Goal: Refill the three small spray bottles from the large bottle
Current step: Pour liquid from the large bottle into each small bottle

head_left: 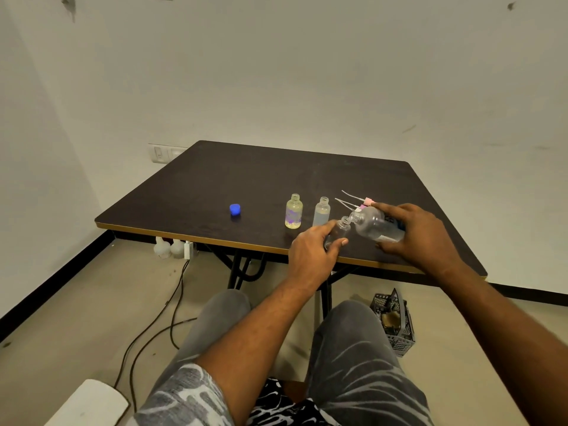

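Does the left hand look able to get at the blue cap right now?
Probably not yet: the left hand grips a small bottle at the mouth of the large bottle. The blue cap itself lies unobstructed.

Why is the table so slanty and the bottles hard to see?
Head view: the wide lens skews the table; the light is soft, with faint shadows; the clear big bottle in the right hand and small bottle in the left hand look slightly blurred.

Dark table [215, 179] with a pale edge band. A blue cap [234, 209] lies to the left, well apart from two open bottles standing side by side: yellowish bottle [294, 212], clear bottle [322, 212]. Spray tops [365, 200] with thin tubes lie behind, to the right.
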